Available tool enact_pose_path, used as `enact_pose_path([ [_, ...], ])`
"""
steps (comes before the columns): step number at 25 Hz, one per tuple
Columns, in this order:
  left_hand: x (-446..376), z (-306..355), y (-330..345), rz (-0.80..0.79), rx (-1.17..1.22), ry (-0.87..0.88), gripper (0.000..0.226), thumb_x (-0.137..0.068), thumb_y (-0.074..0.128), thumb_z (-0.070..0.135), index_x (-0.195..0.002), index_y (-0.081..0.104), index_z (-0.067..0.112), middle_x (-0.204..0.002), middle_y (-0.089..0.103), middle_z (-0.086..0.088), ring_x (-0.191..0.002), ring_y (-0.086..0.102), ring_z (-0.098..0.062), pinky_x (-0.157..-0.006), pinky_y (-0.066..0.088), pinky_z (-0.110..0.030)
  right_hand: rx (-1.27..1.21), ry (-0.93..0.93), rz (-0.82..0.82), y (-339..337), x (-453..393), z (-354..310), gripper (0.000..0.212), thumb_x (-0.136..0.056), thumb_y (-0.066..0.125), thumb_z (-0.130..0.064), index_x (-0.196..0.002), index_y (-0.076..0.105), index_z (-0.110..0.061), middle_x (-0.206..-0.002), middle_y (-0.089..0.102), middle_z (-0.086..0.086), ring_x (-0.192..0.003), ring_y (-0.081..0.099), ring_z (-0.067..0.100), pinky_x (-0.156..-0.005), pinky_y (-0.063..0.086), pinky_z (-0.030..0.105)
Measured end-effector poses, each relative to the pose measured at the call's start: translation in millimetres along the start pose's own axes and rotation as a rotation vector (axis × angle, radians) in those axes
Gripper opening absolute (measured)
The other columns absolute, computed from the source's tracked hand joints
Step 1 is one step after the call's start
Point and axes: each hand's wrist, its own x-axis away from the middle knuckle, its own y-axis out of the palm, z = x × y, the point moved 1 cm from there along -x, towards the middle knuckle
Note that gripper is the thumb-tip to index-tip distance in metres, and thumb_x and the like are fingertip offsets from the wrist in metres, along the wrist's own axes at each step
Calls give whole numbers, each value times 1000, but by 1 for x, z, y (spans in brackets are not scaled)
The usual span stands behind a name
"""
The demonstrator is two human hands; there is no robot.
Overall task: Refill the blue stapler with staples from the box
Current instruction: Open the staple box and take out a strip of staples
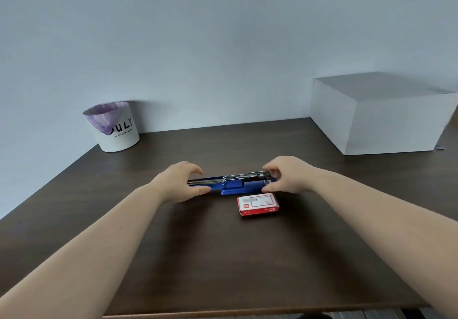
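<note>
1. A blue stapler (pixel 231 185) lies flat and opened out long on a dark brown table (pixel 223 256), about in the middle, with its long side running left to right.
2. The shiny metal part of the stapler sits on top, and the blue part is under it.
3. The left hand (pixel 177 182) is at the left end of the stapler. Its thumb is touching the near side of that end, and its fingers curl over the far side, a bit open (like a claw). It looks like a loose hold on that end.
4. The right hand (pixel 285 176) is at the right end of the stapler. Its thumb is low by the blue part and its fingers are bent down onto the metal top. It pinches that end.
5. Both arms are bare and reach in from the bottom of the picture.
6. A small red and white box (pixel 257 204) lies flat on the table just in front of the stapler, nearer to the person and under the right hand. It is closed, as far as I can tell.
7. A white bin (pixel 116 130) with a purple bag in it stands at the far left corner of the table, by the wall.
8. A big white box (pixel 376 118) sits at the far right of the table.
</note>
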Motion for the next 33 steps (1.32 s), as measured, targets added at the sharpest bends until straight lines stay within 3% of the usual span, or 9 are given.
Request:
enact_pose_path([
  [3,7,16,-10,159,13,71,40,-76,64,53,-107,61,27,-102,56,7,-100,56,-15,-92,48,-37,-32,-27,81,-3,3,-10,68,-82,67,-39,-140,43,-14,-133,54,6,-120,52,22,-100,43,32],
  [6,24,50,-14,146,45,131,25,-78,66,45,-92,68,24,-89,60,9,-86,59,-13,-79,49,-30,18,-74,103,-7,17,-21,52,-86,60,-41,-132,52,-18,-125,58,4,-116,51,20,-96,43,33],
  [9,43,76,-4,76,85,212,34,-77,67,47,-101,69,22,-93,63,8,-78,54,-9,-81,50,-29,41,-107,161,-2,35,-29,40,-88,55,-47,-116,64,-21,-105,59,0,-102,49,17,-87,45,31],
  [11,50,85,7,52,90,253,42,-76,66,49,-109,66,22,-102,66,6,-80,52,-9,-84,51,-31,5,-101,97,6,45,-29,43,-85,57,-50,-118,62,-23,-102,55,-1,-96,51,16,-83,44,29],
  [16,51,92,25,12,22,218,53,-77,61,55,-121,55,27,-114,59,5,-104,55,-15,-88,49,-35,43,-28,39,17,52,-20,44,-83,62,-45,-122,57,-24,-108,49,1,-107,52,20,-91,42,31],
  [21,51,94,39,109,71,169,47,-76,63,55,-109,56,23,-108,52,5,-98,53,-14,-80,46,-28,-121,-45,37,22,55,-17,43,-78,70,-37,-114,55,-20,-109,53,-2,-93,50,13,-80,42,22],
  [25,50,86,40,93,275,140,41,-72,72,45,-99,53,21,-100,62,7,-91,58,-12,-81,50,-28,-534,17,-8,19,58,-21,42,-81,70,-35,-117,54,-19,-108,62,1,-66,58,10,-61,49,16],
  [28,49,79,36,120,404,149,48,-71,76,37,-113,58,20,-107,67,4,-98,64,-12,-92,53,-32,-858,96,-18,22,55,-23,35,-88,63,-27,-119,55,-13,-97,65,9,-71,62,16,-62,56,27],
  [33,50,62,32,69,547,163,43,-73,77,30,-113,65,18,-110,72,1,-98,68,-11,-92,55,-35,-1255,79,-90,31,53,-23,17,-91,59,-14,-108,64,-12,-96,67,15,-73,61,17,-59,55,21],
])
